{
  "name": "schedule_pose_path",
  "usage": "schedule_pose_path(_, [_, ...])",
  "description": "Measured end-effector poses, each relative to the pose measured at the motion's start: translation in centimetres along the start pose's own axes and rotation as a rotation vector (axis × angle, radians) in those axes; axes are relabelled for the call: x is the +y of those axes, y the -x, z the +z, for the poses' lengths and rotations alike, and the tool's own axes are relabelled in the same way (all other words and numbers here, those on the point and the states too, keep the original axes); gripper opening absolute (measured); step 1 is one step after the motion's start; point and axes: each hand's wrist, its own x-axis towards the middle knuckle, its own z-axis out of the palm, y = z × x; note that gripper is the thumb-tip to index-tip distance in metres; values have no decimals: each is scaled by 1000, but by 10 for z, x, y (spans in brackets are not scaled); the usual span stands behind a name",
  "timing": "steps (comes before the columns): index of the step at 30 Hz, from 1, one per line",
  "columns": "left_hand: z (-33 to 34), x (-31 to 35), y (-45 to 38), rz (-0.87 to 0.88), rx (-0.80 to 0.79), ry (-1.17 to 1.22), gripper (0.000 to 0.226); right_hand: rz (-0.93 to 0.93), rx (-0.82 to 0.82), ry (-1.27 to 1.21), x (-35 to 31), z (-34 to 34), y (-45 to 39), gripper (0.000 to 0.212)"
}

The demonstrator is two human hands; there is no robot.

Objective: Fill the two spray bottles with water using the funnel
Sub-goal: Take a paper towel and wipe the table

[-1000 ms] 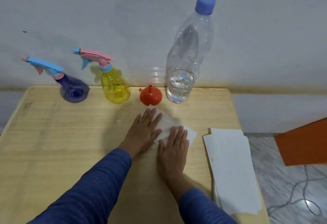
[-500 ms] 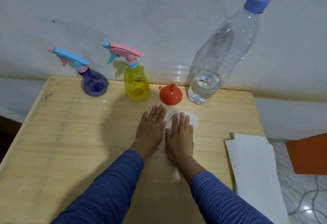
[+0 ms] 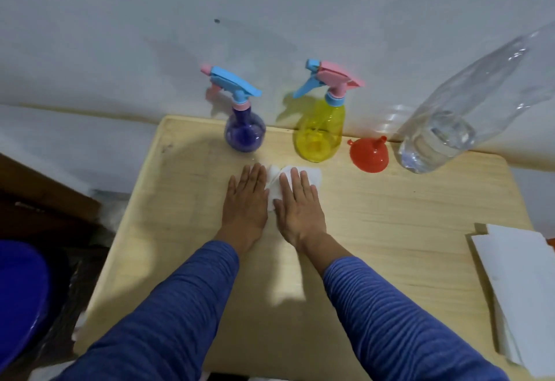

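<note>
A purple spray bottle (image 3: 244, 134) and a yellow spray bottle (image 3: 318, 134) stand capped at the back of the wooden table (image 3: 390, 215), by the wall. To their right a red funnel (image 3: 368, 156) sits mouth down. Beside it stands a large clear water bottle (image 3: 444, 137), partly full, its cap out of view. In front of the spray bottles, my left hand (image 3: 246, 203) and my right hand (image 3: 300, 209) lie flat side by side on a crumpled white tissue (image 3: 312, 174). The right palm covers much of it and the left touches its edge. Neither hand grips anything.
White paper sheets (image 3: 522, 284) lie at the table's right edge. Left of the table are a dark wooden piece of furniture (image 3: 45, 200) and a blue plastic object (image 3: 21, 284). The wall stands directly behind the bottles.
Both hands slid the tissue leftward along the table, from in front of the funnel to in front of the spray bottles. The view turned left too.
</note>
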Motion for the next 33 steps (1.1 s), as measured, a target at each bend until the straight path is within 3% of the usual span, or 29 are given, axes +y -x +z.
schedule_pose_path(2, [-6,-38,9,-38,3,-10,52,-22,-32,-20,-36,9,-8,60])
schedule_pose_path(7, [-16,-114,41,-118,9,-6,54,-90,-77,-10,-114,33,-12,58])
schedule_pose_path(14, [-12,-136,76,-171,30,62,54,-145,-76,-51,-144,51,6,54])
schedule_pose_path(23, [-4,-95,84,-167,21,56,54,-124,-35,-60,-103,46,35,52])
schedule_pose_path(33, [21,44,69,38,-23,66,53,-15,56,-39,30,14,82,52])
